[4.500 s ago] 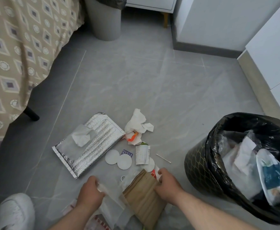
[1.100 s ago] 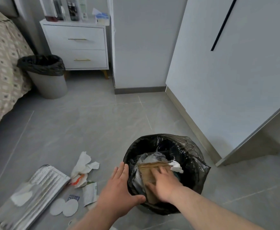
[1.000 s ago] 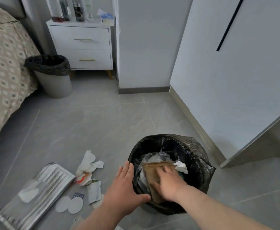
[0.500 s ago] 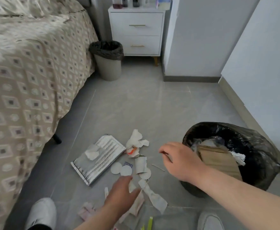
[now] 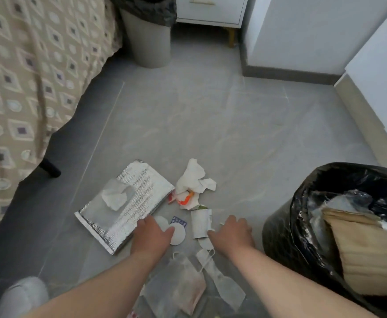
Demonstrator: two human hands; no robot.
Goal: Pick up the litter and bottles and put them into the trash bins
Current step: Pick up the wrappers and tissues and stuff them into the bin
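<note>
Litter lies scattered on the grey floor in front of me. A silver foil pouch (image 5: pixel 128 200) with a crumpled tissue on it lies at the left. Crumpled white paper (image 5: pixel 193 180) with an orange scrap sits beyond two round white pads (image 5: pixel 178 235) and a small white packet (image 5: pixel 200 222). My left hand (image 5: pixel 151 237) hovers open over the pads and the pouch's corner. My right hand (image 5: pixel 230 234) reaches open, fingers spread, at the packet's right edge. A black-lined bin (image 5: pixel 284 228) at the right holds a brown paper bag (image 5: pixel 362 251).
A second grey bin (image 5: pixel 148 40) with a black liner stands far back by a white nightstand (image 5: pixel 210 10). A patterned bedspread (image 5: pixel 27 76) hangs at the left over a black bed leg. White cabinets run along the right. More wrappers (image 5: pixel 181 288) lie between my forearms, and my shoe (image 5: pixel 22 297) shows at bottom left.
The brown paper bag went from the floor into the black-lined bin. Both hands left the bin and came down, empty, over the litter.
</note>
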